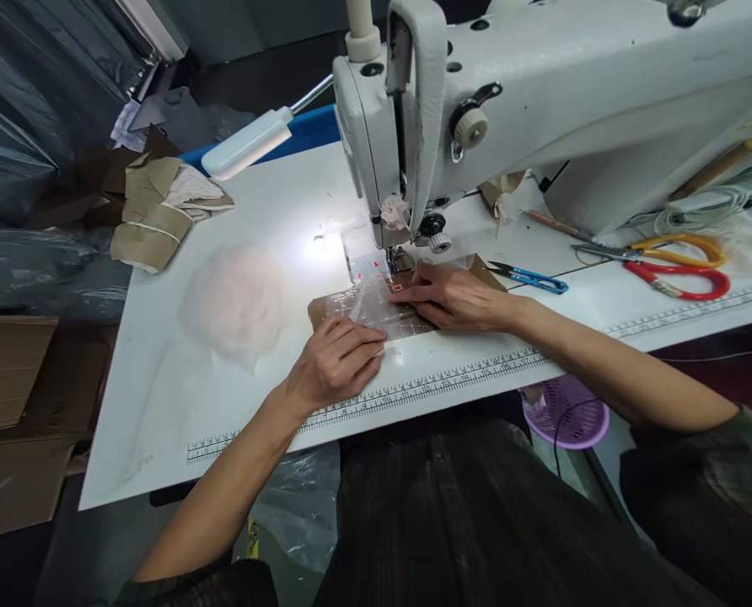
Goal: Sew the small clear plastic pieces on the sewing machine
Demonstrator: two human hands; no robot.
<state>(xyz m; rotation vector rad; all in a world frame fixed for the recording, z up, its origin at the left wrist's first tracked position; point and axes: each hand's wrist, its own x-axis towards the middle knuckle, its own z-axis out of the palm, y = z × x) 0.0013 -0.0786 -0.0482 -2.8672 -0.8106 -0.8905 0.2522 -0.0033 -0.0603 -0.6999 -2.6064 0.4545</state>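
The left hand lay flat, fingers together and loosely curled, pressing the near left edge of the clear plastic sheet against the table; it gripped nothing. The right hand was flat too, fingers stretched out side by side and pointing left, pinning the sheet and the brown card piece under it just in front of the presser foot. Plastic and card sat together on the table, their far end tucked beneath the sewing machine, lit by the lamp. Just right of the right hand lay blue thread snips, and farther right, red-handled scissors crossed with yellow-handled ones. Left of the work rested a pale fluffy wad, and beyond it, at the table's far left corner, a bundle of folded card. A printed ruler ran along the table's near edge.
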